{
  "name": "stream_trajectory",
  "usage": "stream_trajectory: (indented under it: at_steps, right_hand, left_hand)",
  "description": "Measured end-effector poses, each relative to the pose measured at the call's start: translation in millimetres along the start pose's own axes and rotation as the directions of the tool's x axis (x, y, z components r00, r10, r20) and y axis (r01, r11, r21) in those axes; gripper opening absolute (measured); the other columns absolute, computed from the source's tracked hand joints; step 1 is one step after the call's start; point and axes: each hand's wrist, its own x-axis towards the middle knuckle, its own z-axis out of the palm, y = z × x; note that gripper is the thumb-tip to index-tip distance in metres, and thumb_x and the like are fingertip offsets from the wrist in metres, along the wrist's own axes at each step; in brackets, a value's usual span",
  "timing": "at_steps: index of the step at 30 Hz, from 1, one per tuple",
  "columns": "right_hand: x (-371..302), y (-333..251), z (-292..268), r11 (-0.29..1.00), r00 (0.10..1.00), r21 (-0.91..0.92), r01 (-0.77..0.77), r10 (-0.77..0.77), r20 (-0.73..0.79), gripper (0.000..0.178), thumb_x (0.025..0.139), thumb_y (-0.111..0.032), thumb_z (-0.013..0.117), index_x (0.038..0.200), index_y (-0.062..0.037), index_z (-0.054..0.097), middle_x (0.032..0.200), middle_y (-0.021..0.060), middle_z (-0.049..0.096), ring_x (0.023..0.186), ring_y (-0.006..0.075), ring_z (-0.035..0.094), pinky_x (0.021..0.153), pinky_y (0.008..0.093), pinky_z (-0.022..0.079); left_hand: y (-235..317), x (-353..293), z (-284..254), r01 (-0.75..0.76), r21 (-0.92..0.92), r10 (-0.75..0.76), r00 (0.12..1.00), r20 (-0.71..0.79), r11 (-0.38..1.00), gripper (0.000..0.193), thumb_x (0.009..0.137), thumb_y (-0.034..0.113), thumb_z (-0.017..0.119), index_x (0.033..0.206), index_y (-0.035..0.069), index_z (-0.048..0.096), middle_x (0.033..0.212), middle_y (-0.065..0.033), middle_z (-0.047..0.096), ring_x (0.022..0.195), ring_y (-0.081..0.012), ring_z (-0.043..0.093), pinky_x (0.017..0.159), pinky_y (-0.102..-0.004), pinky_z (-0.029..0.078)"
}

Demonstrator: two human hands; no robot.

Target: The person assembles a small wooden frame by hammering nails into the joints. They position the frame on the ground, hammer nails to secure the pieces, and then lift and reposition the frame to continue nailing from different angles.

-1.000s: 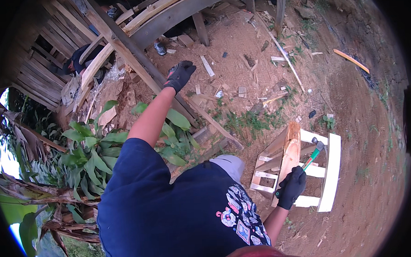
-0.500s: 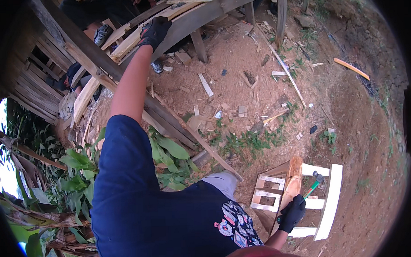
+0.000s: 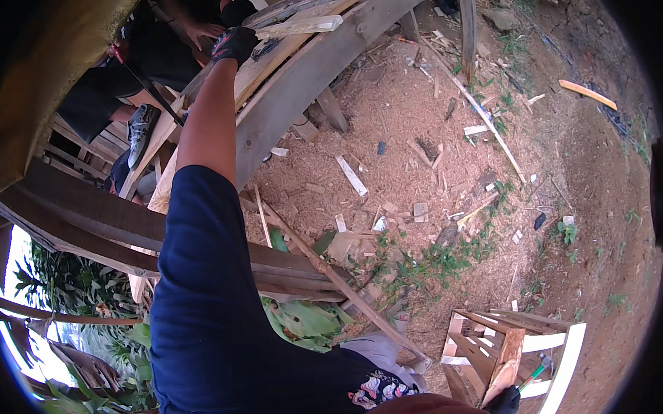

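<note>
The hammer (image 3: pixel 534 373) lies at lower right amid the slatted wooden frame (image 3: pixel 506 358), apparently grasped by the right hand (image 3: pixel 505 402). The left hand (image 3: pixel 236 46) reaches a pale strip (image 3: pixel 307 25) on the table (image 3: pixel 302 95), finger closure indeterminable; this reach, seemingly the current step, calls for a secure grip.

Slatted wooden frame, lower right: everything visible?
An open frame of pale and brown wooden slats, its near end reaching the picture's lower edge. A broad tan board runs up its middle; a long, bright pale board slants along the right side, crosspieces meeting it. The black-gloved right grip is at the tan board's lower end, with a green-handled hammer beside it. Ground contact is unclear.
</note>
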Motion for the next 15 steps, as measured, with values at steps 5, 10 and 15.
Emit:
stream_trajectory:
  at_steps: [5,10,15]
  right_hand:
    - [-36,-57,28,0.989,0.995,0.113,-0.100,0.102,-0.014,0.021,0.105,-0.025,0.065,0.094,-0.0086,0.058,0.059,0.0047,0.053,0.044,0.0175,0.048,0.038,0.0334,0.040]
    - [-43,-87,42,0.984,0.989,0.107,-0.140,0.144,-0.031,0.024,0.106,-0.024,0.067,0.091,-0.0089,0.058,0.055,0.0025,0.048,0.040,0.0147,0.045,0.035,0.0308,0.037]
    - [-33,-70,31,0.996,0.999,0.077,-0.039,0.038,0.014,0.023,0.105,-0.029,0.067,0.096,-0.0083,0.061,0.061,0.0044,0.055,0.047,0.0180,0.052,0.041,0.0345,0.042]
  left_hand:
    - [-13,39,49,-0.090,0.048,0.092,0.995,-0.045,0.995,0.037,0.100,0.041,0.059,0.120,0.016,0.076,0.124,-0.0167,0.074,0.116,-0.0393,0.070,0.097,-0.0508,0.056]
    - [-30,49,45,-0.301,0.122,0.283,0.948,0.148,0.946,0.041,0.100,0.044,0.060,0.120,0.013,0.077,0.126,-0.0155,0.074,0.118,-0.0384,0.070,0.098,-0.0486,0.057]
    - [-23,42,53,-0.283,-0.024,0.284,0.959,0.004,0.959,0.041,0.101,0.040,0.059,0.112,0.005,0.077,0.116,-0.0210,0.076,0.108,-0.0368,0.074,0.090,-0.0503,0.059]
